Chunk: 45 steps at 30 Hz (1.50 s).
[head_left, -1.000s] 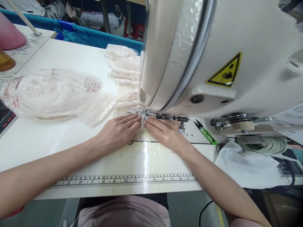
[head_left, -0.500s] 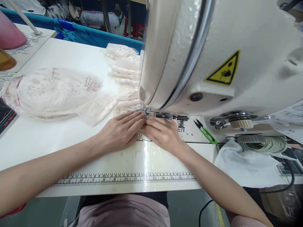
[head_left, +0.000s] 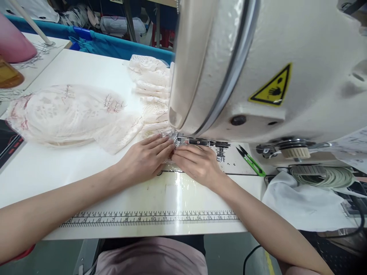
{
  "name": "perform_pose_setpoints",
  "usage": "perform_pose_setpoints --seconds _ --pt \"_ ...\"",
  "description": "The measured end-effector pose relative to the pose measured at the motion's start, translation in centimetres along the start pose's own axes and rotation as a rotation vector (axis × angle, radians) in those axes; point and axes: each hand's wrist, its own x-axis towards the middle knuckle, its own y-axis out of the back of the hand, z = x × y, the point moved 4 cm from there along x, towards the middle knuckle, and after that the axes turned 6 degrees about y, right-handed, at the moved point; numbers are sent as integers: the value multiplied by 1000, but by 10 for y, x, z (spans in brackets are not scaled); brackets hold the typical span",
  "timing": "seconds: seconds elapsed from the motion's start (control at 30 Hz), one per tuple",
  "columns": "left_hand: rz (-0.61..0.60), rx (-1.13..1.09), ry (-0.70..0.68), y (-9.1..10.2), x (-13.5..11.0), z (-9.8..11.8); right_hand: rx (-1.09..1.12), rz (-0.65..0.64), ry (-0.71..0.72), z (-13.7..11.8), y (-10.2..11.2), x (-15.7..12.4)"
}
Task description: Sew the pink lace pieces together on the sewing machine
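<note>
My left hand [head_left: 147, 157] lies flat, fingers stretched, on the pale lace fabric [head_left: 155, 103] at the sewing machine's needle area. From the other side my right hand [head_left: 199, 160] meets it, fingers pressed together on the fabric's edge; the thumb is hidden. A small piece of the white lace shows between the two sets of fingertips, just below the presser foot [head_left: 178, 136]. The gathered lace runs away behind the hands, along the left of the machine head [head_left: 218, 68], which hides part of it. The needle itself cannot be made out.
More sheer lace [head_left: 65, 114] with dark and red threads spreads over the left of the table. Green thread snips [head_left: 250, 161] lie right of my right hand, near a white cloth [head_left: 304, 206]. A printed ruler [head_left: 155, 219] runs along the front edge. A pink cone [head_left: 17, 40] stands far left.
The fingertips have parted slightly, so more lace shows between them. My left hand has shifted a little to the left. The view has moved slightly; the snips have stayed put.
</note>
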Motion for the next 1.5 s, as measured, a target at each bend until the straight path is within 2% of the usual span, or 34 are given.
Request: perform_pose_setpoints --seconds 0.33,0.9,1.17,1.5 --pt "14 47 9 -2 1 2 -32 -76 -59 4 -1 -5" --pt "34 135 -20 -2 3 6 51 -63 -79 15 -3 -13" --pt "19 174 -14 -3 4 7 224 -77 -242 25 -7 -19" --pt "6 174 -4 -4 4 7 113 -65 -205 25 3 -13"
